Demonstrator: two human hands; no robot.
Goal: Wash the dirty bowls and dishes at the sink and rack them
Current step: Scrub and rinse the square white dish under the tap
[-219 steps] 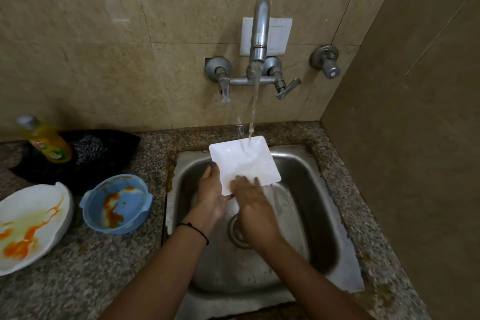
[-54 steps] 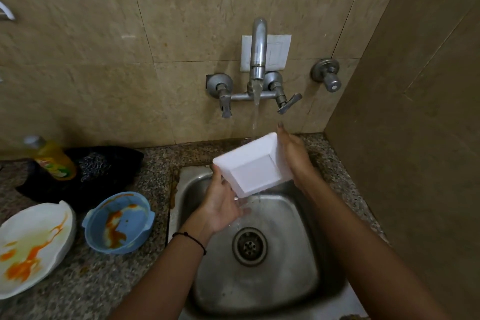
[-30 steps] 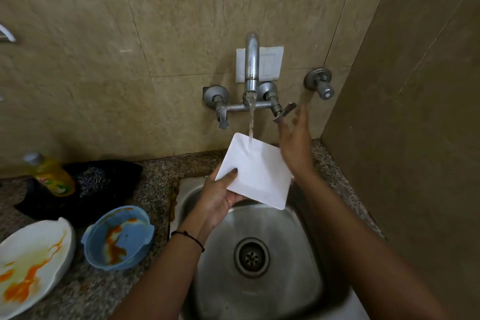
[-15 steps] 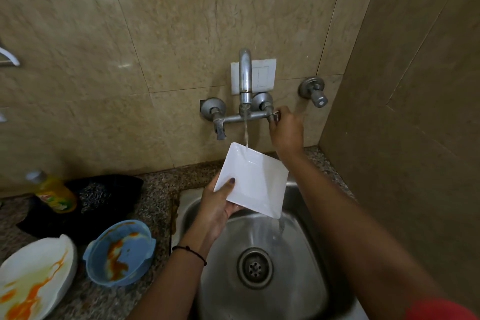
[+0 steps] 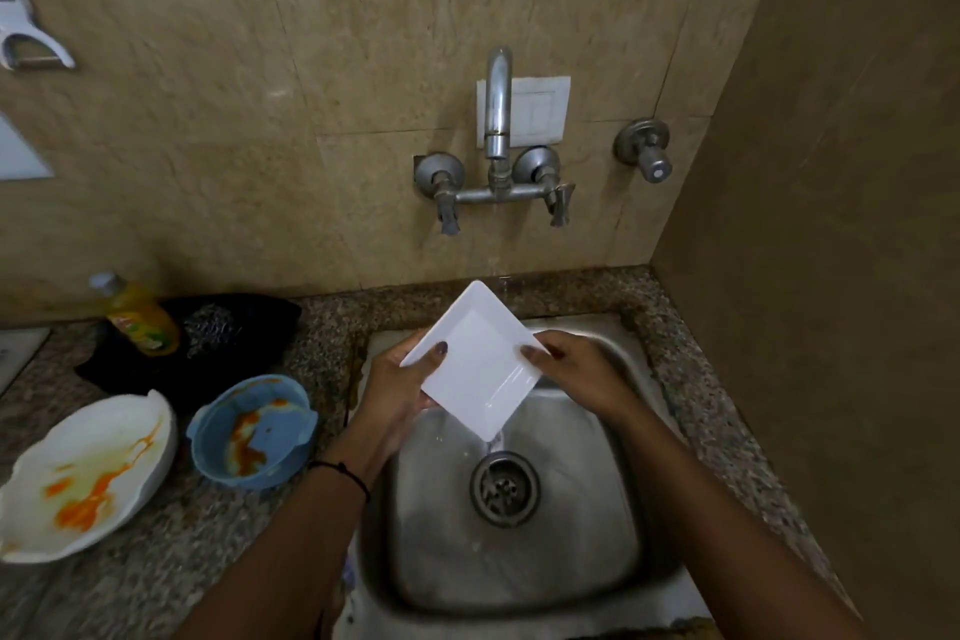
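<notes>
A square white dish [image 5: 475, 361] is held tilted over the steel sink [image 5: 631, 499], and water runs off its lower corner toward the drain [image 5: 504, 488]. My left hand [image 5: 395, 392] grips its left edge with the thumb on top. My right hand [image 5: 576, 374] holds its right edge. The tap [image 5: 497, 120] on the wall lets only a thin trickle fall. On the counter to the left stand a blue bowl [image 5: 252, 431] smeared with orange sauce and a white plate [image 5: 83, 476] with orange stains.
A yellow soap bottle [image 5: 137, 317] and a metal scourer [image 5: 210, 327] sit on a black cloth at the back left. A brown wall closes the right side. A white wall fitting [image 5: 26, 47] shows at the upper left. The counter is speckled granite.
My right hand left the tap's right handle and came down onto the dish's right edge. The water stream thinned to a trickle. The dish is lower over the sink.
</notes>
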